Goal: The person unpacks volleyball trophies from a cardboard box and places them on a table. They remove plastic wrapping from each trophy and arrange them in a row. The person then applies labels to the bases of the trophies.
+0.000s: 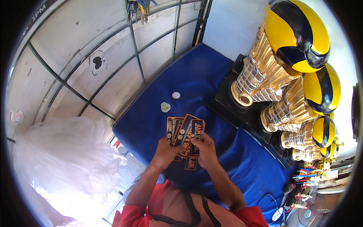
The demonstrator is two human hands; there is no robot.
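My left hand (166,151) pinches a fanned stack of dark printed strips with orange borders (173,127), its thumb on top. Against them my right hand (207,150) grips more of these strips (197,127), thumb across the front one. The two bunches overlap, so which hand holds some middle strips cannot be told. All the strips bear printed writing. Below the hands is a blue cloth-covered table (204,73). Beyond the strips lie a single round disc (176,95) and a small group of overlapping discs (165,107).
Gold trophies (252,73) with yellow-and-black balls (297,34) stand on black bases (229,105) to the right. A corded device (286,193) lies near the lower right. At left hang clear plastic bags (71,153), beside a metal grille (133,51) along the table's edge.
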